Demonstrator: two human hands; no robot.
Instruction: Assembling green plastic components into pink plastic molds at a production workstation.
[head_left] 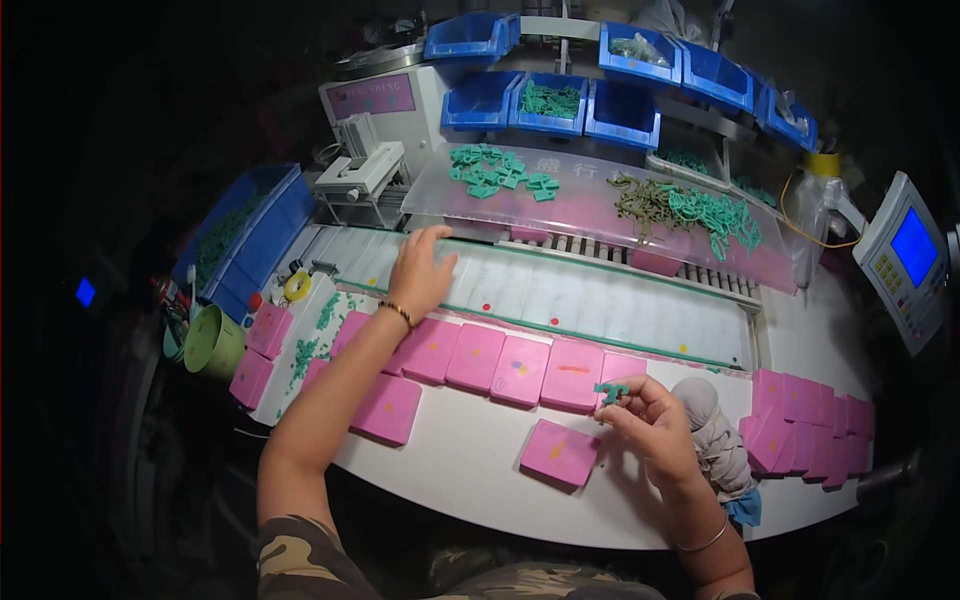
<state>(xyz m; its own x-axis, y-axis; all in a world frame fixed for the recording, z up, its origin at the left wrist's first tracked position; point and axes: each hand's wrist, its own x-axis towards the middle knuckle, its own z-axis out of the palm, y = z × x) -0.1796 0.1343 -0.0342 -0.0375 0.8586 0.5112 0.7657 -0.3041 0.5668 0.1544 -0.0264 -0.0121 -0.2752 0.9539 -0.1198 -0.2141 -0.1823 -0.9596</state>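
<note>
My right hand [650, 430] pinches a small green molded piece [611, 393] between thumb and fingers, held above the white table. Below and to its left lies a single pink block [560, 453] with a yellowish mark. A row of pink blocks [519, 371] runs along the near side of a long white glass-edged strip [590, 300]. Over the left part of this strip reaches my left hand [420, 272], fingers apart and nothing seen in it. Another pink block [388, 410] lies near my left forearm.
Green pieces [500, 170] and olive ones [642, 203] lie on a clear shelf behind the strip. Blue bins [548, 103] hang above. Pink stacks [790, 420] and a grey cloth bundle [715, 430] are right, beside a screen panel [910, 250]. A green cup [213, 340] stands left.
</note>
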